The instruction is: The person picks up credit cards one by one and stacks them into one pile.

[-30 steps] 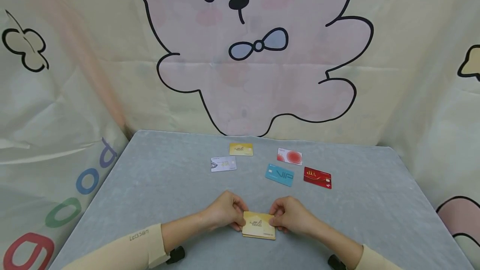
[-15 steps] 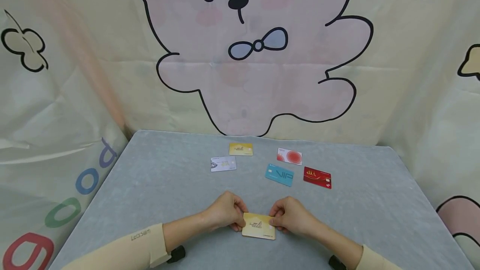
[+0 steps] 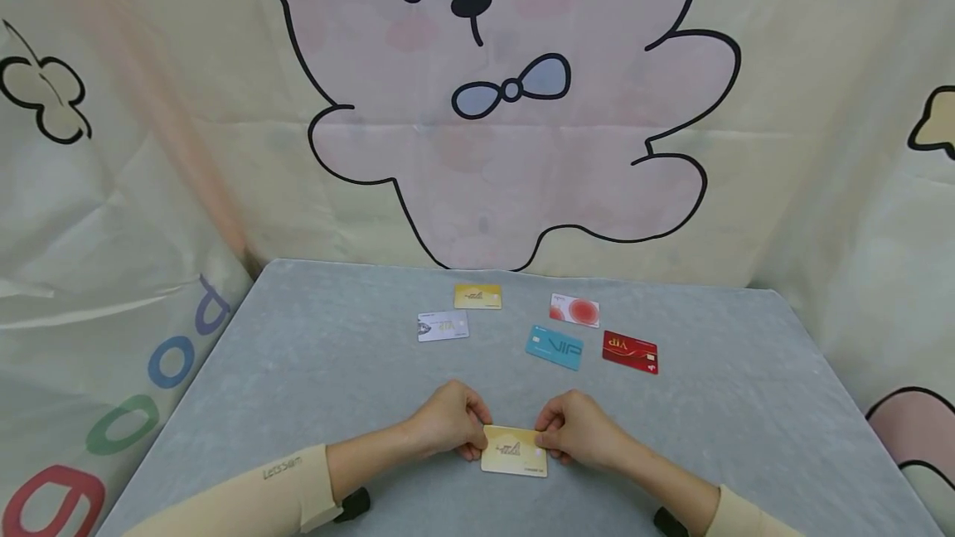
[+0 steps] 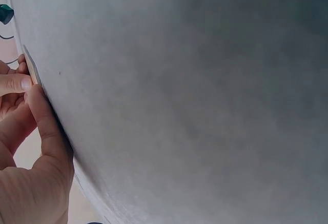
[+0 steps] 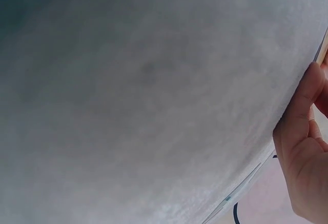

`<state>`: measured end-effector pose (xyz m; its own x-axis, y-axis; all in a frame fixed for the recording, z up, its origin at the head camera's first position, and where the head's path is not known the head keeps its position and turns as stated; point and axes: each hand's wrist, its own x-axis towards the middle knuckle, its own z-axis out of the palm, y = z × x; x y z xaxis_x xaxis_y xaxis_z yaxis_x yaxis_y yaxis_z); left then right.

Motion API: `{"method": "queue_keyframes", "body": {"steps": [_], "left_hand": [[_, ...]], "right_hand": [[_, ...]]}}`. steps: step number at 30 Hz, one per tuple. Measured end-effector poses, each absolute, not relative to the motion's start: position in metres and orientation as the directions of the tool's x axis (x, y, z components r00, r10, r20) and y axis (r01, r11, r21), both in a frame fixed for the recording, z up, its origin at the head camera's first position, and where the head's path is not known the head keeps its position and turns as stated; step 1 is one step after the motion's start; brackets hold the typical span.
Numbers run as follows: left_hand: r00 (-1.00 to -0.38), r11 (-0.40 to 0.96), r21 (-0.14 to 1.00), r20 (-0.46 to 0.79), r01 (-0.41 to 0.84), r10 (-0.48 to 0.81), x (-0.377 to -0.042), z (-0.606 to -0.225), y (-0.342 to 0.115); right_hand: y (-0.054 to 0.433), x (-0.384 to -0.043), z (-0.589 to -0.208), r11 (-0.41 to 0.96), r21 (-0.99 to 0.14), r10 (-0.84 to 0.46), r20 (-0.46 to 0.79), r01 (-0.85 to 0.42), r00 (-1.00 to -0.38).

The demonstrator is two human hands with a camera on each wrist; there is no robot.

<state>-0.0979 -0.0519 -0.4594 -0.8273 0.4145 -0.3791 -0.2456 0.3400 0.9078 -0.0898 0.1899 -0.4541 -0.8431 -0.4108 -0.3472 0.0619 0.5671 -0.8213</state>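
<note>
Both hands hold a gold card [image 3: 515, 452] between them near the front of the table. My left hand [image 3: 451, 421] pinches its left edge with thumb and fingers, and my right hand [image 3: 585, 428] pinches its right edge the same way. Whether more cards lie behind it cannot be seen from the head view. In the left wrist view the card [image 4: 32, 67] appears nearly edge-on, tilted up from the cloth. At the right border of the right wrist view, only a corner of the card [image 5: 323, 49] shows above the fingers.
Beyond the hands on the grey cloth-covered table [image 3: 336, 379] lie a second gold card [image 3: 478, 297], a silver VIP card [image 3: 443, 326], a blue VIP card [image 3: 555, 347], a white-and-red card [image 3: 574, 310] and a red VIP card [image 3: 630, 352]. A printed curtain [image 3: 597, 189] hangs behind.
A second edge showed under the gold card's lower side a second ago; now the top card has slid slightly down and the edges line up. The hands keep nearly the same place.
</note>
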Motion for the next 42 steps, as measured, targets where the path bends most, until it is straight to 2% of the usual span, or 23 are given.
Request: {"method": "queue_keyframes", "body": {"steps": [27, 33, 42], "left_hand": [[-0.823, 0.362, 0.896, -0.399, -0.257, 0.404, -0.099, -0.458, -0.051], [-0.816, 0.338, 0.901, -0.401, -0.270, 0.416, -0.102, -0.455, -0.055], [-0.833, 0.357, 0.919, -0.325, -0.166, 0.448, -0.121, -0.431, -0.067]], "right_hand": [[0.191, -0.089, -0.453, 0.553, -0.831, -0.417, -0.343, 0.064, -0.842], [0.196, -0.090, -0.448, 0.542, -0.837, -0.391, -0.336, 0.081, -0.857], [0.211, -0.095, -0.424, 0.556, -0.827, -0.337, -0.310, 0.078, -0.889]]}}
